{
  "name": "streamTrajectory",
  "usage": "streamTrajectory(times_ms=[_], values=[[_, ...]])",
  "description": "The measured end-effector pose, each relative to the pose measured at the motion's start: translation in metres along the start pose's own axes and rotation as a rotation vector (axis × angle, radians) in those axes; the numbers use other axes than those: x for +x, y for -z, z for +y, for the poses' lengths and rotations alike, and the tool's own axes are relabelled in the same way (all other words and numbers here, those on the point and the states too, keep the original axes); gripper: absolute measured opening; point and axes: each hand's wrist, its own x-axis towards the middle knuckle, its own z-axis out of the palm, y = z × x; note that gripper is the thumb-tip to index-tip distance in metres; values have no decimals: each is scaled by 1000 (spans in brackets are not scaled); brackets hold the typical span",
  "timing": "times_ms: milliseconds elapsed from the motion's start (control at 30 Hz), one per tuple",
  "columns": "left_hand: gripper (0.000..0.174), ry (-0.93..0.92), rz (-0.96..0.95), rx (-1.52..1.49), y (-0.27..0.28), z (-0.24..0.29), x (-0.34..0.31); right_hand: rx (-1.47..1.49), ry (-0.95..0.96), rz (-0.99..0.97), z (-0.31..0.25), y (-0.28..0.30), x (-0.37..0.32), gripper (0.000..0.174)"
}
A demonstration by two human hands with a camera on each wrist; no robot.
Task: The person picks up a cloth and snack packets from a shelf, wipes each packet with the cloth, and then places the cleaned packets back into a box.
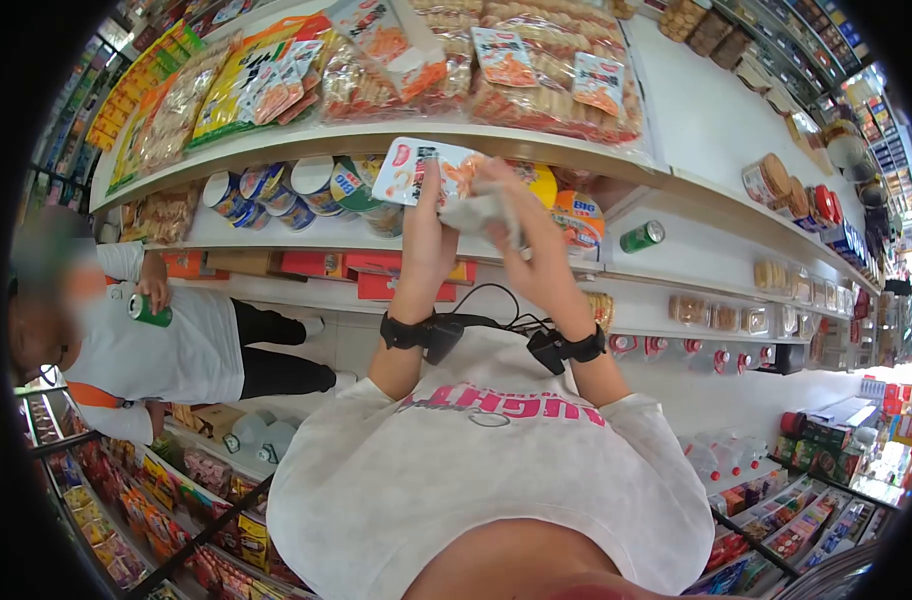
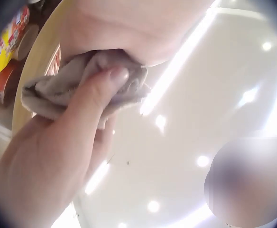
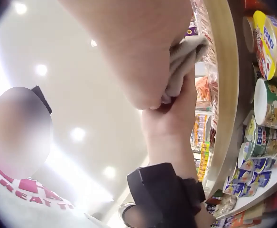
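In the head view my left hand (image 1: 428,235) holds a white snack packet (image 1: 406,172) with orange food pictured on it, the thumb lying over its front. My right hand (image 1: 541,240) grips a crumpled grey cloth (image 1: 481,212) close against the packet's right end. The left wrist view shows the right thumb pressing on the folded cloth (image 2: 58,92), with my left hand (image 2: 124,28) right above it. In the right wrist view the cloth (image 3: 188,57) pokes out beside my right hand (image 3: 133,52), and the packet is hidden.
Similar packets (image 1: 503,57) lie on bagged snacks along the white upper shelf (image 1: 691,110). Below stand noodle cups (image 1: 314,180) and a green can (image 1: 643,236). At left another person (image 1: 176,335) holds a green can (image 1: 150,310). Racks of packaged snacks (image 1: 191,530) stand behind me.
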Motion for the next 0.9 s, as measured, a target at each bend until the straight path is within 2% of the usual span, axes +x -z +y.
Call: streamTrajectory(times_ms=[33, 133, 167, 233, 400, 467, 500, 600, 633, 733, 767, 867, 900], values=[[40, -50, 44, 55, 8, 9, 3, 24, -71, 66, 4, -6, 7, 47], [31, -204, 188, 206, 27, 39, 11, 208, -398, 163, 11, -31, 27, 43], [30, -215, 150, 314, 37, 49, 14, 231, -387, 168, 22, -45, 33, 43], [30, -232, 84, 539, 61, 73, 20, 342, -499, 17, 26, -70, 49, 43], [29, -183, 127, 504, 108, 120, 39, 443, -642, -353, 24, -125, 91, 37], [29, -153, 126, 509, 126, 135, 45, 505, -644, -303, 33, -150, 105, 35], [40, -245, 99, 393, 129, 133, 52, 535, -640, -263, 39, -163, 114, 35], [53, -363, 133, 250, 129, 139, 66, 578, -558, -138, 47, -200, 147, 33], [61, -474, 166, 326, 130, 141, 74, 581, -545, -130, 56, -212, 156, 33], [51, -642, 148, 409, 141, 158, 104, 576, -458, -100, 61, -240, 181, 33], [35, -597, 184, 522, 148, 164, 115, 570, -412, -87, 59, -246, 190, 32], [25, -646, 219, 579, 162, 178, 152, 640, -476, -144, 57, -253, 205, 33], [23, -741, 281, 685, 156, 187, 159, 653, -499, -140, 47, -248, 208, 33]])
